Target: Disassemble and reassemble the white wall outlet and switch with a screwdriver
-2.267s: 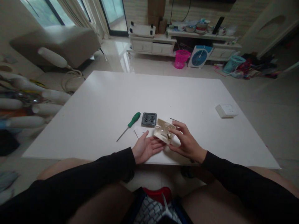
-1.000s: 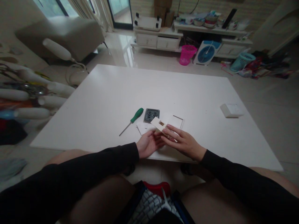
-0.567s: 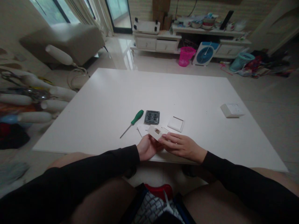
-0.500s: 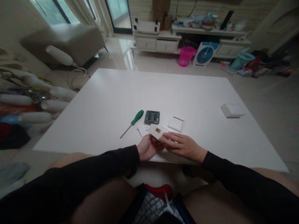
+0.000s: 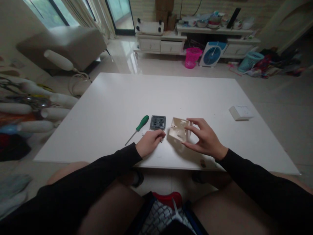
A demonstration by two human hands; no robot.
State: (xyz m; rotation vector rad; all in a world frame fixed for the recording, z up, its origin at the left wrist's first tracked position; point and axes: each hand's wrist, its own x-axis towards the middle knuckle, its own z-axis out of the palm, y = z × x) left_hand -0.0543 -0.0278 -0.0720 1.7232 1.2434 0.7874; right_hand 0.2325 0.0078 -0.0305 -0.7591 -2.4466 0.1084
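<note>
My right hand [image 5: 204, 138] grips a white wall-socket back box [image 5: 176, 133] by its right side, thumb below and fingers above. The box is tilted with its hollow inside facing me, just above the table. My left hand [image 5: 150, 142] is closed low over the table, left of the box. A small bit shows below its fingertips, too small to name. Just beyond the left hand lies a dark grey socket module [image 5: 157, 122], back side up. To its left rests a screwdriver with a green handle [image 5: 142, 123]. The white frame seen earlier is hidden now.
A white box-shaped piece [image 5: 241, 112] stands at the right of the white table [image 5: 117, 98]. Near the front edge is a small brown spot [image 5: 202, 163]. Beyond the table are a pink basket [image 5: 192, 58] and a blue fan [image 5: 212, 54].
My right hand has lifted the back box right and turned its hollow side toward me. My left hand has let go of the box and moved left, closing near the table.
</note>
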